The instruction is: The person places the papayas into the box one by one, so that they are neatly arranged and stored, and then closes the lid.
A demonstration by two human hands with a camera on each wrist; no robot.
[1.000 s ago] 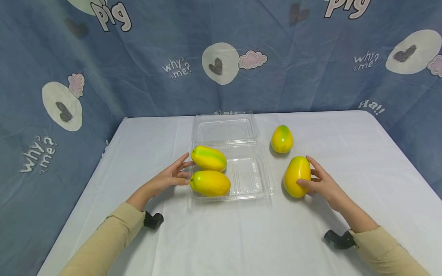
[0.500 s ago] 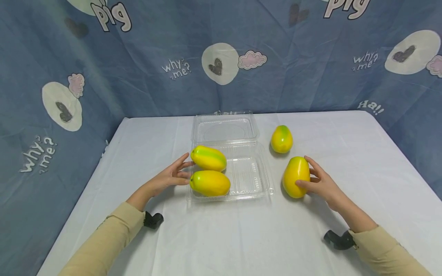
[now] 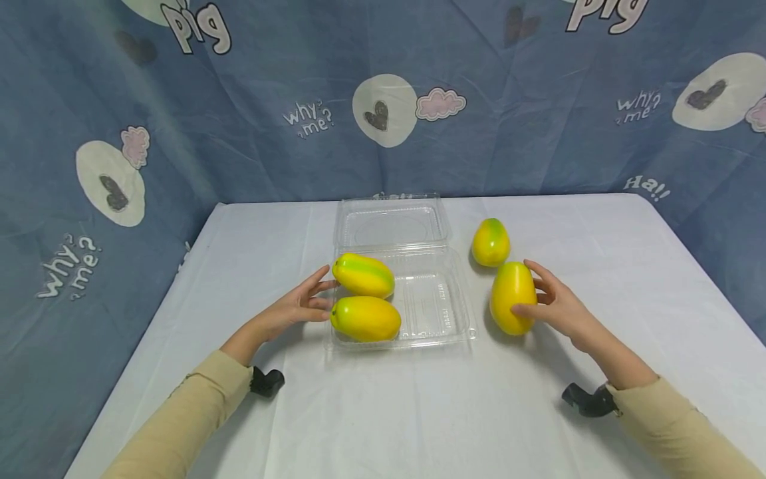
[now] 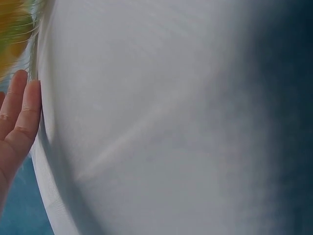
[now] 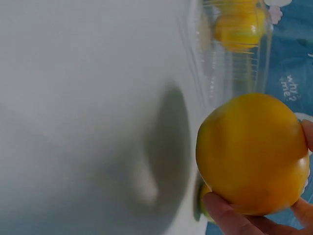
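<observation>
A white counter (image 3: 419,412) carries an open clear clamshell box (image 3: 397,293) with two yellow-green fruits (image 3: 365,318) in its left half. Right of the box, the right hand (image 3: 553,307) holds a third fruit (image 3: 512,297), fingers (image 3: 525,309) curled round it. The left hand (image 3: 296,306) rests straight-fingered against the box's left edge.

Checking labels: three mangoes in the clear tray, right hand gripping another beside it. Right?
Not quite: the clear tray holds two mangoes, as the head view shows. The right hand does grip another mango beside it.
</observation>
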